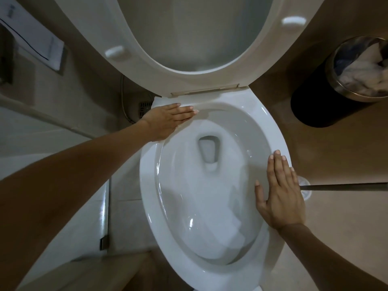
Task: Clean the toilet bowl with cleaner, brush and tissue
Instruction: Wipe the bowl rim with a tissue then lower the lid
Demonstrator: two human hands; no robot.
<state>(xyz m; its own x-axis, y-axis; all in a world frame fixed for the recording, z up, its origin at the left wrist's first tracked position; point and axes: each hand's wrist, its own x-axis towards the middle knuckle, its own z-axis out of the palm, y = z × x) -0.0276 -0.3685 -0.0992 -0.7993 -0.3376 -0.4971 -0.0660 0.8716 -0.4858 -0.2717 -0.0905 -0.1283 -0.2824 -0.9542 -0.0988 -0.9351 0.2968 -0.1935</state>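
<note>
While the toilet bowl (210,185) fills the middle of the head view, both hands lie flat on its white rim with fingers straight, holding nothing. The left hand (168,120) rests on the rim's far-left corner, just below the hinge of the raised seat (147,49); the right hand (281,192) rests on the rim's right side, thumb hanging over the inner edge. The two hands are well apart, the basin and its drain between them. Right of the bowl, a dark rod (344,186) runs out from behind the right hand to the frame edge. Farther right and back stands a black bin (310,101) with crumpled white tissue (363,74) inside. A metal hose (122,97) hangs left of the bowl. Bare floor lies right of the rim.
</note>
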